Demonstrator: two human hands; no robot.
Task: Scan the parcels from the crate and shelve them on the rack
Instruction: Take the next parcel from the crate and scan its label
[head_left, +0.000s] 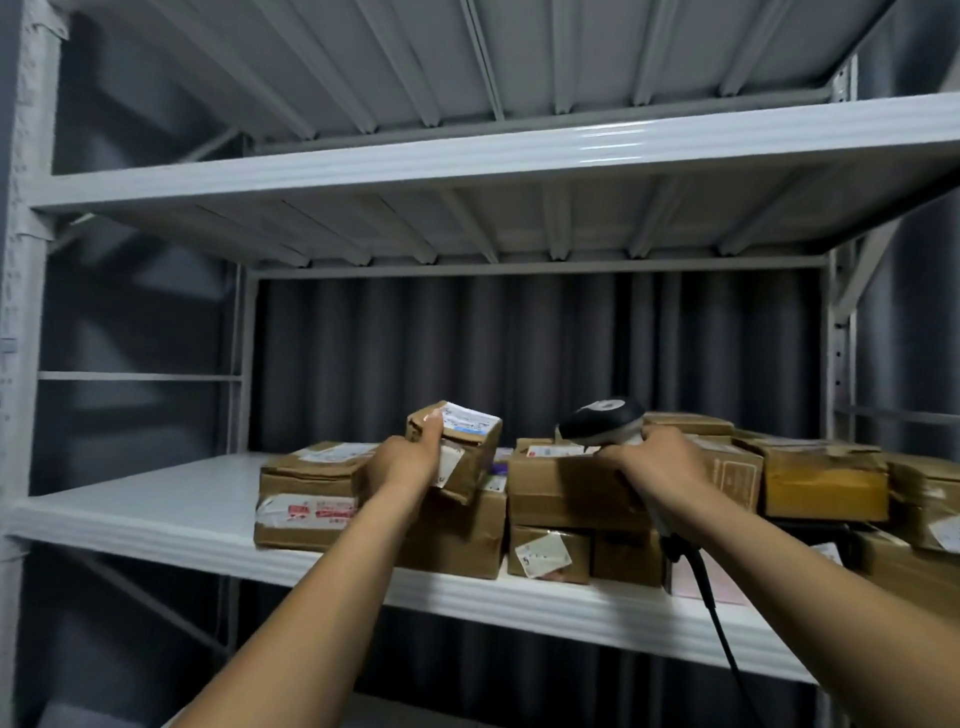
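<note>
Left hand (402, 462) grips a small brown cardboard parcel with white label (460, 441), tilted, above the white metal rack shelf (156, 499). Right hand (657, 460) is wrapped round a black handheld scanner (602, 422), also above the shelf. Its black cable (712, 608) hangs past the shelf's front edge. Stacked brown cardboard boxes (566, 488) sit on the shelf. A dark pleated curtain (519, 353) hangs behind it.

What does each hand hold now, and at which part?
The left hand grips a small parcel at its near left end, thumb on top. The right hand grips the scanner by its handle.
</note>
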